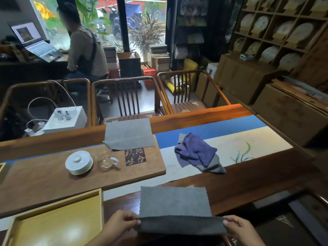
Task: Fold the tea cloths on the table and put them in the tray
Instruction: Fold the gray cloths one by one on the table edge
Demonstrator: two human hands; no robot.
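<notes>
A grey tea cloth with pinked edges lies at the table's near edge, its front part hanging over the edge. My left hand pinches its near left corner and my right hand pinches its near right corner. A second grey cloth lies flat across the far end of the wooden tea board. A purple and grey cloth sits crumpled on the table runner to the right. The yellow tray with a pale wooden rim stands at the near left, nothing in it.
On the wooden tea board stand a white lidded cup and a small glass pitcher. Wooden chairs line the far side. A person sits at a laptop at the back left. Shelves of tea cakes fill the right wall.
</notes>
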